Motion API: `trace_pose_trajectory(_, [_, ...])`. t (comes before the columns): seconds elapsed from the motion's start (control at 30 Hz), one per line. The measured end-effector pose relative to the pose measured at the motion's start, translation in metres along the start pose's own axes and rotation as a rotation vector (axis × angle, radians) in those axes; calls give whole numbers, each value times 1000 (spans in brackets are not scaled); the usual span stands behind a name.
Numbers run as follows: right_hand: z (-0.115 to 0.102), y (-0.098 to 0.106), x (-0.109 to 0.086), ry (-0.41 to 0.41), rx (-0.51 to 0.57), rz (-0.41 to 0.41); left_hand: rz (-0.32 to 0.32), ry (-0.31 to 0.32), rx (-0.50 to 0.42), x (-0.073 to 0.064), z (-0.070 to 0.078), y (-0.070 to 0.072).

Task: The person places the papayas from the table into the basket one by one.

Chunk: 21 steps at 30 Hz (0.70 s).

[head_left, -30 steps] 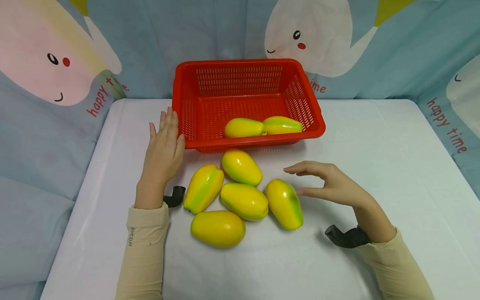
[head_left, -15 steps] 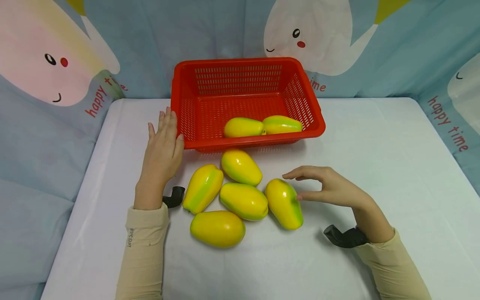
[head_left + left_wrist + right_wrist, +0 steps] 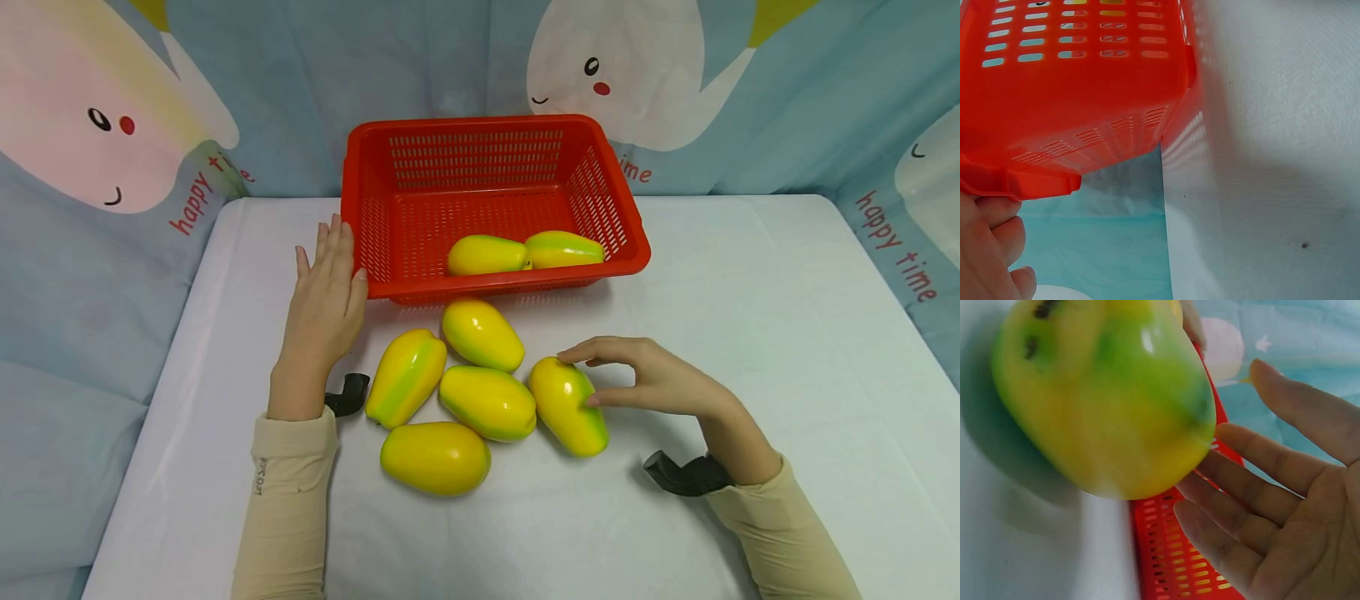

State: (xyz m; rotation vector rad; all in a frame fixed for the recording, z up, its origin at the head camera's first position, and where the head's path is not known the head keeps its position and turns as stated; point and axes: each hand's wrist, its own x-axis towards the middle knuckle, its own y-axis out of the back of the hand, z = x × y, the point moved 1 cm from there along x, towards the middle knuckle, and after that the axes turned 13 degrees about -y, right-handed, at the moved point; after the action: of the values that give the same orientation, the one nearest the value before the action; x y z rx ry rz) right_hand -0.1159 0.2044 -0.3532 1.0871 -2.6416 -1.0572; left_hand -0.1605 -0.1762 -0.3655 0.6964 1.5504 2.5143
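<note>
My left hand [image 3: 322,302] lies flat along the left side of the red basket [image 3: 420,288], fingers straight and touching its rim. In the left wrist view, the fingers [image 3: 1007,234] show below the rim. My right hand [image 3: 660,379] reaches over the rightmost yellow-green papaya [image 3: 568,408] on the table. Its fingertips touch the upper end, with the thumb by the right side. In the right wrist view, the fingers [image 3: 1260,500] are loosely extended beside this papaya [image 3: 1116,406], not closed round it. Two papayas [image 3: 487,255] lie in the basket.
Several more papayas lie left of it: one below the basket [image 3: 483,335], one in the middle [image 3: 487,403], one at left [image 3: 407,377] and one in front [image 3: 437,458]. A patterned blue curtain [image 3: 420,58] hangs behind the white table [image 3: 750,275].
My right hand has moved left and slightly down, from beside the rightmost papaya to touching it. That papaya has shifted slightly. My left hand stays against the basket.
</note>
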Motion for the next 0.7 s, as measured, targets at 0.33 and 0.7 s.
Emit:
trace_pose_trajectory(0.33, [7, -7, 6, 5, -4, -6, 6, 1, 1, 0, 0, 0])
trace_pose_trajectory(0.7, [12, -11, 10, -50, 0, -17, 7, 5, 2, -1, 0, 0])
